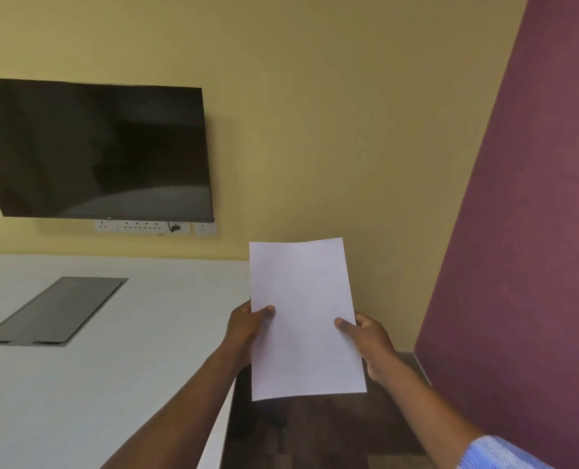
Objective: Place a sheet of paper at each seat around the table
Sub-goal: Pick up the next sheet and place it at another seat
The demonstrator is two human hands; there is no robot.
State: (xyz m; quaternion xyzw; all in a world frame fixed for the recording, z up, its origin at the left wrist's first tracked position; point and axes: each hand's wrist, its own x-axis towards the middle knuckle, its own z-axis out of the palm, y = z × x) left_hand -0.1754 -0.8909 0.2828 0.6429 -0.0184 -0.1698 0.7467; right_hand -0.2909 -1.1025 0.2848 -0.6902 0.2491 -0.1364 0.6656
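Head view: my hands, left (pixel 247 328) and right (pixel 369 340), pinch the upright paper (pixel 303 316); the desk (pixel 112 384) lies leftward, nearer my left.

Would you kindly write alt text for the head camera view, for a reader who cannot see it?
Both hands, left hand and right hand, hold white paper upright by its side edges, beside the right edge of a white table. A dark wall screen hangs on the yellow wall behind.

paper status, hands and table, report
Left hand and right hand both grip the paper, held in air beside the table. None laid in view. Nothing in the way.
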